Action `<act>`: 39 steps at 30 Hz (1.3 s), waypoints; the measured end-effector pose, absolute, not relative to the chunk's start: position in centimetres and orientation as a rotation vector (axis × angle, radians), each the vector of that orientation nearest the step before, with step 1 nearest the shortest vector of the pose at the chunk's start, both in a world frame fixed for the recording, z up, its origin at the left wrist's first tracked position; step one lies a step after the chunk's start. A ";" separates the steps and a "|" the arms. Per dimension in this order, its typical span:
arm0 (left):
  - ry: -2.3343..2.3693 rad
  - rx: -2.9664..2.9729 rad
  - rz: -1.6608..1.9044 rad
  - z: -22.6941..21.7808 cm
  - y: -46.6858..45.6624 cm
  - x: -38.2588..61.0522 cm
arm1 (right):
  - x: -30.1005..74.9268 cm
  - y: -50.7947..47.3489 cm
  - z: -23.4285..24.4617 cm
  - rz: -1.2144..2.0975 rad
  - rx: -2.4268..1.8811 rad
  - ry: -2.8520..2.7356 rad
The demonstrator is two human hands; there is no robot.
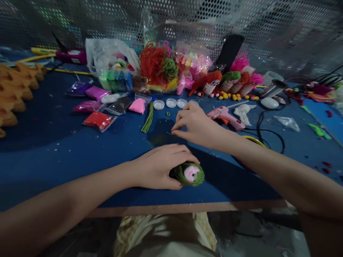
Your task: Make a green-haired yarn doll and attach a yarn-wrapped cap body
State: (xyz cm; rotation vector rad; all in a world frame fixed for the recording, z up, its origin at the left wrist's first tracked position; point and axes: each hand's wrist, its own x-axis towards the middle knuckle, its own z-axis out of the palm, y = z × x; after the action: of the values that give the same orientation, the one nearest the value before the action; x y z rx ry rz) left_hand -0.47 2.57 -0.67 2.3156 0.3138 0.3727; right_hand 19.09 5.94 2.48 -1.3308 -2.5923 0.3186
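Observation:
My left hand [163, 166] is wrapped round a small doll [191, 174] with green yarn hair and a pale face, which lies on its side near the table's front edge. Its body is hidden in my palm. My right hand [191, 121] hovers low over the table, thumb and forefinger pinched together. A thin greenish strand [168, 133] shows at those fingertips; whether they grip it I cannot make out. Just left of that hand lies a bundle of green yarn [148, 118]. Behind the fingers are white round caps [171, 103] and a small green scrap [168, 114].
Bags of coloured clay [99, 120] lie at the left, beside an orange egg-tray-like foam [16, 89]. Red yarn [154, 64] and finished dolls [211, 84] stand along the back. A pink glue gun [226, 117] and its black cable [270, 132] lie by my right forearm.

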 end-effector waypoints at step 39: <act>0.344 2.170 0.573 0.4 3.1 -0.8 | 23.1 -2.1 4.4 1.554 -1.410 -1.589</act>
State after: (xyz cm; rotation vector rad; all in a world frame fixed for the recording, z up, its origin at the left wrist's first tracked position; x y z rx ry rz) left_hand -0.76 3.11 0.40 2.1700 0.3440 0.5734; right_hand 23.07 -2.13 4.39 -1.4101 -1.5887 1.5543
